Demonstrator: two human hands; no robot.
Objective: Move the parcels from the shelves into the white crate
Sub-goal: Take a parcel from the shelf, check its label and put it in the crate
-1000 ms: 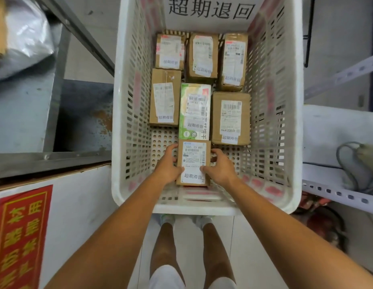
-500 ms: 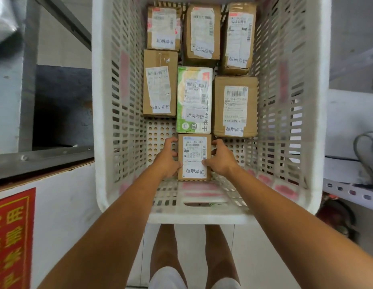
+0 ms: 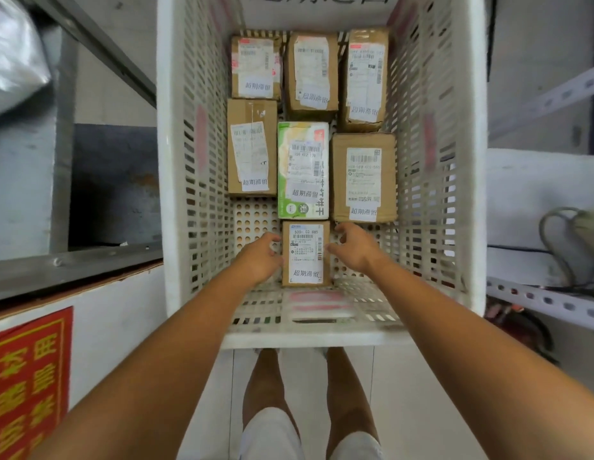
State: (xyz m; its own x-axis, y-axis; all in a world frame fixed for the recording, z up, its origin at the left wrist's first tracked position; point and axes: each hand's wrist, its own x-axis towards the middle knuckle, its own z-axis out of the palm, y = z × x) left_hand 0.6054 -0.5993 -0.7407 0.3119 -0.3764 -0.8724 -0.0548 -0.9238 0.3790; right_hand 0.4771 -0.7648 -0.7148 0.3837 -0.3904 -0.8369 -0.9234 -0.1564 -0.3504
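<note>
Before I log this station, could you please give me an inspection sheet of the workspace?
Surface: white crate floor, perforated, partly bare near the left wall.
Job's things: seven labelled parcels lie flat in the crate; the small brown parcel is nearest, beyond it a green-and-white parcel.
Clutter: nothing seen.
Hands: left hand at the small parcel's left edge, grip unclear; right hand open beside its right edge.
Cables: grey cable looped on the right shelf.
Surroundings: metal shelf left, red sign, silver bag.

Grey metal shelving left, red sign below, pale floor, perforated rail right
</note>
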